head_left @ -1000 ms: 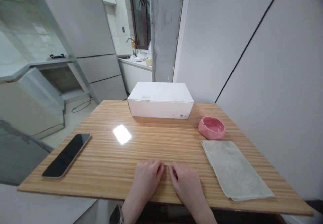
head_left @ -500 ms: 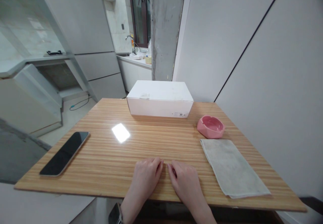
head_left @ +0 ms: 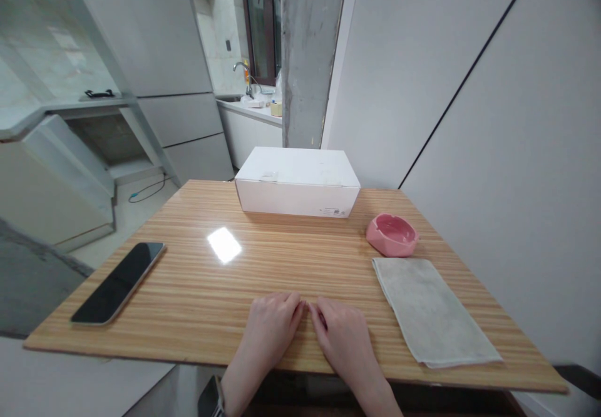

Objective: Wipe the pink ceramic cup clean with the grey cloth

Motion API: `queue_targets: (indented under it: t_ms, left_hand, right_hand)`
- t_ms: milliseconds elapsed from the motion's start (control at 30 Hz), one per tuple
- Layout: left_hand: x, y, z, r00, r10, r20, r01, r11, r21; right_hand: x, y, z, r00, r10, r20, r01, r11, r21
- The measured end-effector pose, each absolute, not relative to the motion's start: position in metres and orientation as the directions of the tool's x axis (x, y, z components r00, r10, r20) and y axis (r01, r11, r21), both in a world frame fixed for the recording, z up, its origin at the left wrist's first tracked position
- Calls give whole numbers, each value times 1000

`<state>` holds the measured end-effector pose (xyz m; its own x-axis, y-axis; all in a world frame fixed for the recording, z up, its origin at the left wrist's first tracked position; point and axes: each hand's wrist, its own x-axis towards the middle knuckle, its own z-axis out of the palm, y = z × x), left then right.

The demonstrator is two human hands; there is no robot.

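Note:
My left hand point(head_left: 275, 318) rests closed on the wooden table point(head_left: 300, 257) near its front edge, fingers curled under and nothing showing in it. Beside it lies my right hand point(head_left: 342, 329), also curled into a loose fist with nothing seen inside. The two thumbs nearly meet; whether they touch I cannot tell. A folded grey cloth point(head_left: 434, 314) lies flat to the right of my right hand. Just beyond the cloth sits a pink ashtray point(head_left: 392, 235). Off to the left is a phone point(head_left: 119, 284) with a dark screen.
A closed white box point(head_left: 298, 182) stands at the table's far edge. To the right rises a white wall panel point(head_left: 493, 154). Behind are a grey pillar point(head_left: 307, 60), a sink counter with a faucet point(head_left: 243, 69), and grey cabinets. A dark watch point(head_left: 212, 397) is on my left wrist.
My right hand has shifted very slightly left, narrowing the gap between the thumbs. The view has moved a little; the objects stay where they were.

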<state>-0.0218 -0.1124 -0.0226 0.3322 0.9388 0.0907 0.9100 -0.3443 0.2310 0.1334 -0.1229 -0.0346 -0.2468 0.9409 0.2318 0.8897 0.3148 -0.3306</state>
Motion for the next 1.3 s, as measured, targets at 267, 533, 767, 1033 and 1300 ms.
queue_targets:
  t_ms: [267,533,767,1033,1300]
  left_hand:
    - [-21,-111,-22,341,938,69,915,-347,207]
    - [-8,-107,-6,329,944,3,929,-324,179]
    - [40,-68,44,529,788,314,574,-605,552]
    - [131,17,22,610,718,335,237,-569,787]
    - [183,34,6,476,850,225,499,-471,727]
  right_hand:
    - [133,-124,-29,-288,937,198,910,332,-247]
    - [132,-124,-24,-279,944,176,910,319,-266]
    - [133,-123,-29,-255,960,113,940,273,-203]
    - [137,-119,-23,-262,951,162,888,303,-345]
    - [140,-118,-25,-213,973,85,916,229,-328]
